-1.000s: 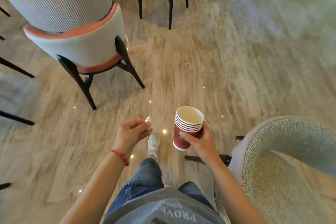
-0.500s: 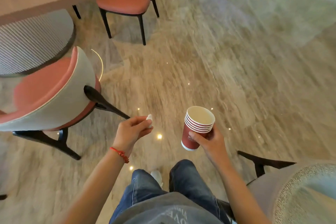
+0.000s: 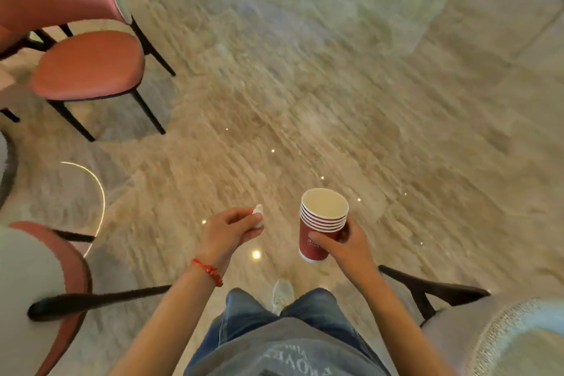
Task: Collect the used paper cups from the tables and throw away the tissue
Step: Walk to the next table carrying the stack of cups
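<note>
A stack of several nested red paper cups point(image 3: 320, 223) with white rims is held upright in my right hand point(image 3: 345, 249), which wraps the lower half of the stack. A small white crumpled tissue point(image 3: 258, 217) is pinched between the fingertips of my left hand point(image 3: 232, 230), a short gap left of the cups. Both hands hover above the marble floor in front of my legs. A red string bracelet sits on my left wrist.
A pink chair point(image 3: 88, 67) with black legs stands at the upper left. Another chair's back point(image 3: 45, 284) is at the lower left, and a grey textured chair point(image 3: 503, 339) at the lower right. Open marble floor point(image 3: 335, 101) stretches ahead.
The view has swung right and forward as I walk; the table and its cup have left the frame. My hands keep the same grip on the tissue and the cup stack.
</note>
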